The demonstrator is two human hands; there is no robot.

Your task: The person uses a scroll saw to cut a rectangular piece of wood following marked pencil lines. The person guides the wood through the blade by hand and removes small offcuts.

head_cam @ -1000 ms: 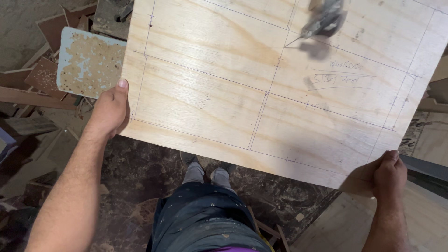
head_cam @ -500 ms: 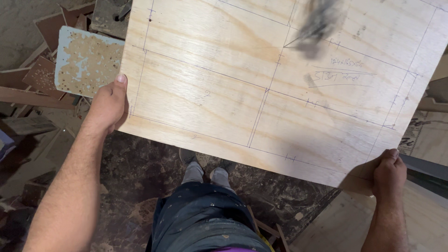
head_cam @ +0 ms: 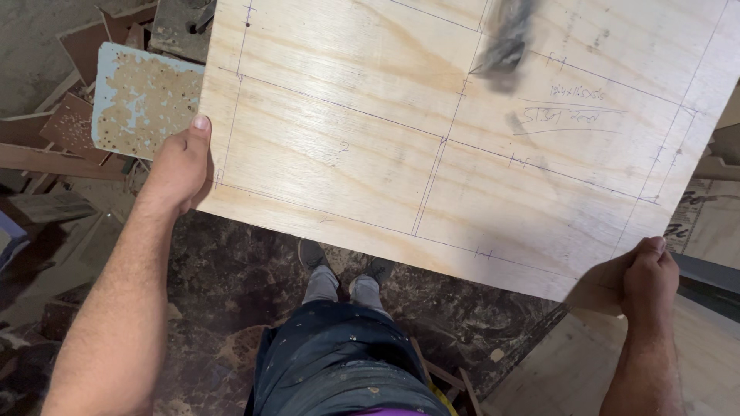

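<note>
A large pale plywood sheet (head_cam: 432, 123) fills the upper part of the head view, held flat above the floor. Pencil lines divide it into rectangles, with some handwriting and a dark smudge near its top right. My left hand (head_cam: 179, 166) grips its left edge, thumb on top. My right hand (head_cam: 647, 270) grips the near right corner from below, knuckles showing. My legs and grey shoes (head_cam: 339, 281) stand on the dark floor under the sheet.
Wood offcuts and brown board scraps (head_cam: 69, 131) lie piled on the left, with a worn blue-edged board (head_cam: 139, 100) among them. Another pale panel (head_cam: 609, 362) lies at the lower right. The floor (head_cam: 231, 277) is dark and littered with sawdust.
The sheet has shifted slightly up and to the left in view, both hands keeping their hold on its edges.
</note>
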